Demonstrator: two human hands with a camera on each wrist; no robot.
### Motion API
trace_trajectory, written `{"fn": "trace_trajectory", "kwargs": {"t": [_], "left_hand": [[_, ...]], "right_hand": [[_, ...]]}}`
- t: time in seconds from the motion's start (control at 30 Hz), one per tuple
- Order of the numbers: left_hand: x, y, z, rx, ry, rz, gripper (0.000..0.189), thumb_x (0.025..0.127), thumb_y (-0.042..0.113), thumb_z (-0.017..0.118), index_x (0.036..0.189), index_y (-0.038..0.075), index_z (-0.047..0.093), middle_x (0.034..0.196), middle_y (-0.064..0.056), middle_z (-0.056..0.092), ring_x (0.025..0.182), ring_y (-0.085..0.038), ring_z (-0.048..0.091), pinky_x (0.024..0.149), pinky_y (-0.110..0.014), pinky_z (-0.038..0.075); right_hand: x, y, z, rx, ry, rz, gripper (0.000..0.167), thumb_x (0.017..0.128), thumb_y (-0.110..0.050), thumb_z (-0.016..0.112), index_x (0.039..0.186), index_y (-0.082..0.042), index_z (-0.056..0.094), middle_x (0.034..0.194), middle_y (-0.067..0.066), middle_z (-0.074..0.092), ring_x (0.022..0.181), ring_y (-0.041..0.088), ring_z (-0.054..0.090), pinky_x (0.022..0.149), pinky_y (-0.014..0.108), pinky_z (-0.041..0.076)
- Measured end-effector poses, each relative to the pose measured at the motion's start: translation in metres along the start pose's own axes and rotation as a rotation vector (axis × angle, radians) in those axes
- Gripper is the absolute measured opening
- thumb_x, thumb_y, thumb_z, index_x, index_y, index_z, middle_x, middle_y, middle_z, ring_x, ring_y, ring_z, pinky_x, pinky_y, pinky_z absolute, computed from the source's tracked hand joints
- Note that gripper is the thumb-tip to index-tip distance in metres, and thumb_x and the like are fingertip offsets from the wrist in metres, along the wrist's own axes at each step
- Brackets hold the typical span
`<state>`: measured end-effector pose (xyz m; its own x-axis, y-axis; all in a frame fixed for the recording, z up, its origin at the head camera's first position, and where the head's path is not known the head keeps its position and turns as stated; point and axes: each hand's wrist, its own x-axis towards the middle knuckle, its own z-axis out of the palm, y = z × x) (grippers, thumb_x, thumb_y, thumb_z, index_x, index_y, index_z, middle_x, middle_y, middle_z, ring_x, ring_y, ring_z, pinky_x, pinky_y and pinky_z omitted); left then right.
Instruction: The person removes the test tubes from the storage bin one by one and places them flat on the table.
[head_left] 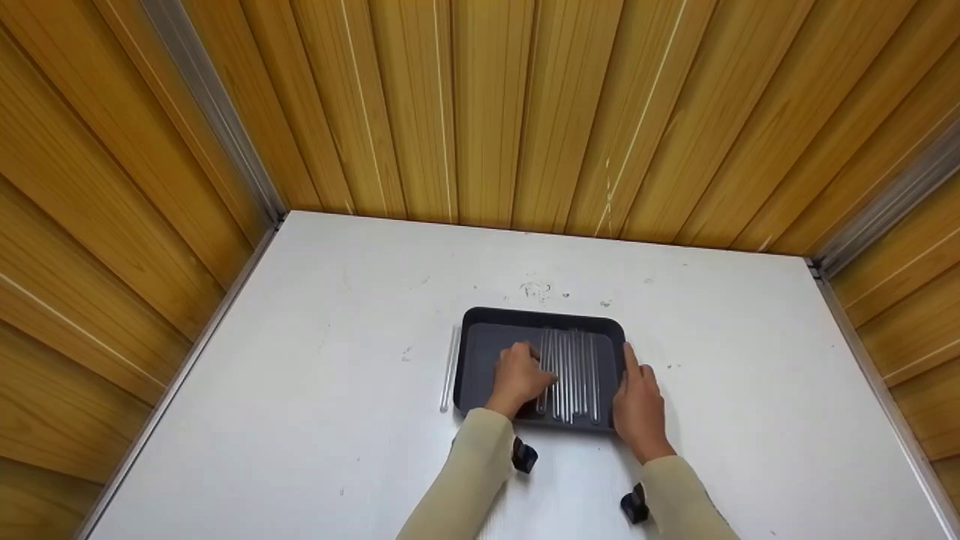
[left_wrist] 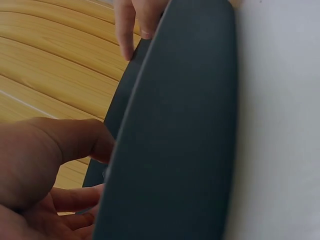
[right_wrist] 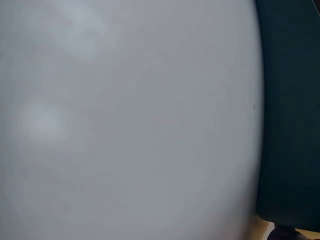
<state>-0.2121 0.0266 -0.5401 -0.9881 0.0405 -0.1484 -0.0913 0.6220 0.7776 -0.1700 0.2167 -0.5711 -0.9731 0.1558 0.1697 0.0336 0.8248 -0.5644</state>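
A dark grey rectangular tray (head_left: 499,316) holds a row of several clear glass tubes (head_left: 576,367), lying side by side in its right half. My left hand (head_left: 520,379) reaches over the near wall and pinches the leftmost tube of the row between thumb and bent fingers. The left wrist view shows this thumb (left_wrist: 82,137) and the fingers (left_wrist: 75,200) just beyond the tray's wall (left_wrist: 180,120). At the right side my right hand (head_left: 641,409) grips the tray's rim, its index finger stretched along the edge. The right wrist view shows only the tray's outer wall (right_wrist: 290,115), not the hand.
One more clear tube (head_left: 450,369) lies on the white table (head_left: 337,435), just outside the tray's left wall. Wood-patterned panels (head_left: 487,112) rise behind the table and on both sides. Small dark marks (head_left: 536,289) spot the tabletop beyond the tray.
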Motion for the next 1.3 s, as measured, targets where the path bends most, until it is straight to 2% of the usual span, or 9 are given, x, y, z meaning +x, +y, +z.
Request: {"fn": "trace_trajectory", "kwargs": {"t": [0.3, 0.4, 0.57, 0.77, 1.03, 1.3], "left_hand": [[0.002, -0.001, -0.006, 0.004, -0.025, -0.008, 0.037, 0.074, 0.021, 0.082, 0.103, 0.004, 0.067, 0.087, -0.005, 0.067, 0.082, -0.022, 0.062, 0.078, -0.038, 0.053], [0.002, -0.001, -0.008, -0.016, -0.041, -0.013, 0.034, 0.074, 0.02, 0.082, 0.099, 0.006, 0.064, 0.085, -0.002, 0.065, 0.078, -0.018, 0.059, 0.075, -0.035, 0.052], [0.001, 0.0, -0.013, -0.036, -0.03, 0.001, 0.03, 0.073, 0.017, 0.081, 0.095, 0.007, 0.062, 0.084, -0.001, 0.065, 0.074, -0.015, 0.057, 0.071, -0.03, 0.05], [0.0, 0.001, -0.02, -0.073, -0.032, 0.007, 0.029, 0.075, 0.012, 0.079, 0.097, 0.005, 0.061, 0.084, -0.002, 0.064, 0.068, -0.014, 0.058, 0.065, -0.027, 0.05], [-0.002, 0.002, -0.031, -0.081, -0.038, -0.015, 0.032, 0.075, 0.014, 0.08, 0.1, 0.007, 0.06, 0.089, -0.001, 0.065, 0.076, -0.015, 0.058, 0.071, -0.031, 0.05], [-0.004, 0.003, -0.048, -0.076, 0.009, 0.013, 0.033, 0.073, 0.012, 0.079, 0.101, 0.005, 0.063, 0.088, -0.003, 0.067, 0.076, -0.016, 0.058, 0.071, -0.031, 0.051]], "right_hand": [[0.001, 0.0, 0.0, 0.001, -0.015, 0.015, 0.049, 0.102, -0.004, 0.034, 0.151, -0.006, 0.028, 0.107, 0.025, 0.051, 0.088, 0.035, 0.059, 0.079, 0.05, 0.05], [0.001, -0.001, -0.001, 0.003, -0.017, 0.012, 0.05, 0.102, -0.003, 0.034, 0.151, -0.005, 0.028, 0.107, 0.025, 0.051, 0.087, 0.035, 0.059, 0.079, 0.049, 0.049], [0.002, 0.0, 0.0, 0.003, -0.021, 0.021, 0.05, 0.102, -0.005, 0.033, 0.152, -0.006, 0.027, 0.108, 0.024, 0.051, 0.087, 0.034, 0.058, 0.08, 0.048, 0.049], [0.001, 0.0, -0.002, 0.014, -0.041, 0.035, 0.05, 0.103, -0.005, 0.032, 0.152, -0.007, 0.025, 0.112, 0.025, 0.049, 0.09, 0.036, 0.058, 0.082, 0.051, 0.049], [0.0, 0.001, 0.0, 0.019, 0.006, -0.022, 0.05, 0.101, -0.002, 0.035, 0.15, -0.003, 0.029, 0.104, 0.025, 0.051, 0.076, 0.032, 0.058, 0.071, 0.047, 0.05], [-0.001, 0.0, -0.002, 0.019, -0.007, -0.011, 0.05, 0.102, -0.002, 0.034, 0.151, -0.005, 0.028, 0.109, 0.027, 0.051, 0.083, 0.036, 0.06, 0.075, 0.05, 0.05]]}}
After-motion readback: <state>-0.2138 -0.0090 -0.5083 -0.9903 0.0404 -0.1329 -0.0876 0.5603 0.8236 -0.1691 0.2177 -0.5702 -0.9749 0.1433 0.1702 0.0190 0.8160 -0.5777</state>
